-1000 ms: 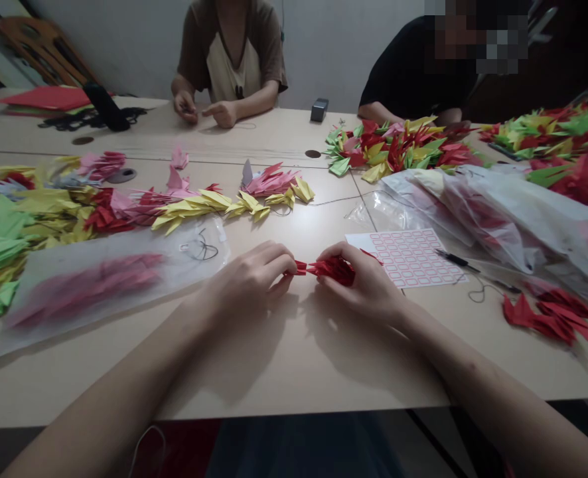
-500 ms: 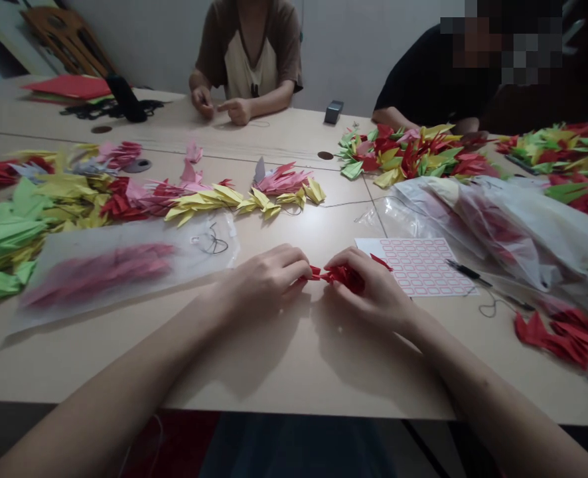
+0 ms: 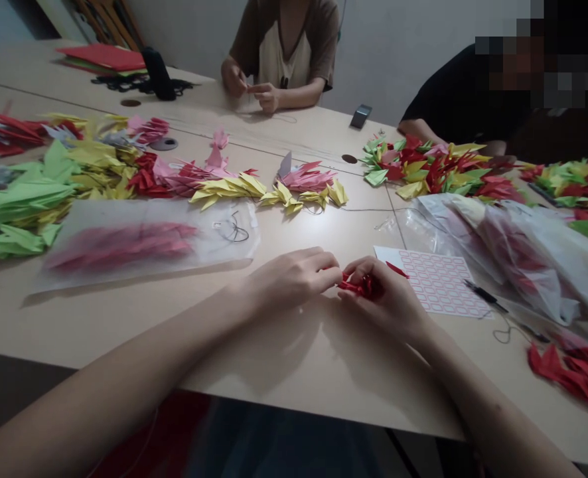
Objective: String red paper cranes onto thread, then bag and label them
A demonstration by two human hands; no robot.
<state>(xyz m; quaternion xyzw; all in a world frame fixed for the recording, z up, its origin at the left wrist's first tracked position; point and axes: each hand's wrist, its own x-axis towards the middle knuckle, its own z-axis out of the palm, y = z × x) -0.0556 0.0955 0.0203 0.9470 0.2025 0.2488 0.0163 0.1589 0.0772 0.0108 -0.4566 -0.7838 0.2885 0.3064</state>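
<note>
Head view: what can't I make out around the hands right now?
- Head view: most of the red folded paper, covered by the right hand.
- Head view: the thumb of the left hand, hidden by its own fingers.
- Head view: how many pieces the frosted bag holds, blurred by its cloudy plastic.
- Head view: the far end of the red paper pile, cut off by the right edge.

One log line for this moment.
left hand: touching red folded paper | right hand: holding it | nearby: printed sheet, frosted bag
</note>
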